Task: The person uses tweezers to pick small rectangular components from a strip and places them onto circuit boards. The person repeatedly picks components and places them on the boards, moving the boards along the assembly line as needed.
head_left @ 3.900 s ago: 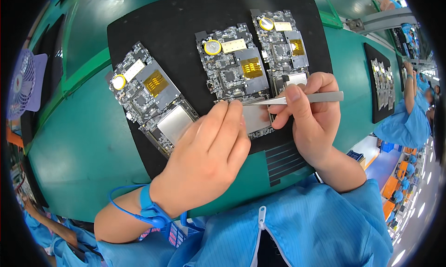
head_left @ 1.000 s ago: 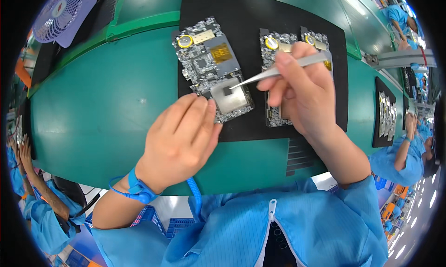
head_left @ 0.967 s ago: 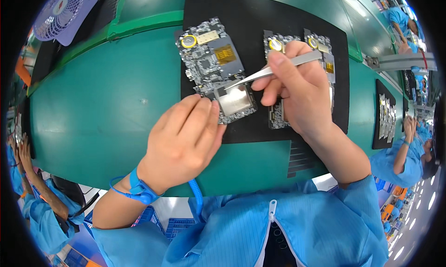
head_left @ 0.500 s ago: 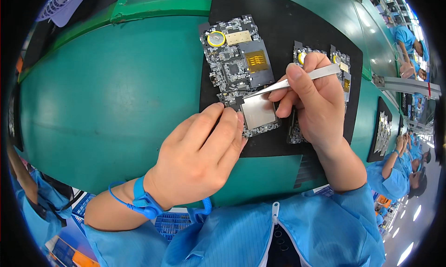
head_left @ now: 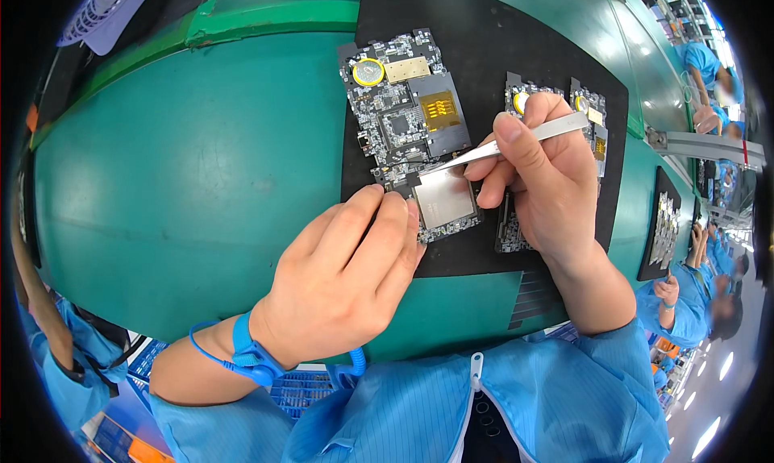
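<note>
Left wrist: a blue strap (head_left: 246, 342) circles it, its cord looping outward, clear of the fingers.
Left hand (head_left: 334, 261): fingers close together, fingertips at the board's lower left edge; from here I can't tell whether they pinch or just rest.
Circuit board (head_left: 401, 124): flat on the black mat (head_left: 476, 52), ahead of and between the two hands. Looks light and stiff, and I'd call the packed little parts fragile; best taken by its outer edges, away from the yellow-rimmed coin cell (head_left: 368, 72) and amber film (head_left: 439, 111).
Metal plate (head_left: 443, 199): on the board's near end, just right of the left fingertips; its shine suggests a slick surface.
Tweezers (head_left: 484, 150): slim, probably springy; tips by the plate's upper left corner, any pinched piece too small to make out.
Right hand (head_left: 548, 161): clamped on the tweezers, thumb on top, apart from the left.
Second board (head_left: 512, 231): beneath the right hand, which blocks its middle.
Third board (head_left: 598, 116): just beyond the right hand, partly hidden.
More boards (head_left: 665, 225): on another mat, well out to that hand's right.
</note>
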Available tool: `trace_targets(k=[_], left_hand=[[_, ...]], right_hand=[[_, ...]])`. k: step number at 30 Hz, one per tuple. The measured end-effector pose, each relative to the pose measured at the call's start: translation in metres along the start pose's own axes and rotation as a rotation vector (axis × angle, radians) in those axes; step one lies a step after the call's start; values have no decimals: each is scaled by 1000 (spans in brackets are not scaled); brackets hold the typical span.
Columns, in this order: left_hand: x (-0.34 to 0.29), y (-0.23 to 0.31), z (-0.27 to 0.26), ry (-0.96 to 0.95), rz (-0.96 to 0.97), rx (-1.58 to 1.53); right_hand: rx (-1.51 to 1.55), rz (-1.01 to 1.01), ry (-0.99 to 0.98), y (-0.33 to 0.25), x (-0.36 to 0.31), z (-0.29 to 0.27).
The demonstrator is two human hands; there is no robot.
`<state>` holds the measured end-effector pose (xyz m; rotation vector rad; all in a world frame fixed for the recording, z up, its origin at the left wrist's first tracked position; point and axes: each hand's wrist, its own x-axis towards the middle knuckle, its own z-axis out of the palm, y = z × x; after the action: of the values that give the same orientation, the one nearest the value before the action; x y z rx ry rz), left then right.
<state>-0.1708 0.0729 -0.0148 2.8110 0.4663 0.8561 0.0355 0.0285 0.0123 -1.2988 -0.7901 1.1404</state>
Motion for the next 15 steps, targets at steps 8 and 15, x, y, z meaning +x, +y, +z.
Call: trace_targets(k=[8, 15], left_hand=[[0, -1, 0, -7, 2, -13], [4, -5, 1, -52, -10, -91]], right_hand=[[-6, -7, -2, 2, 0, 0], [-9, -14, 11, 3, 0, 0]])
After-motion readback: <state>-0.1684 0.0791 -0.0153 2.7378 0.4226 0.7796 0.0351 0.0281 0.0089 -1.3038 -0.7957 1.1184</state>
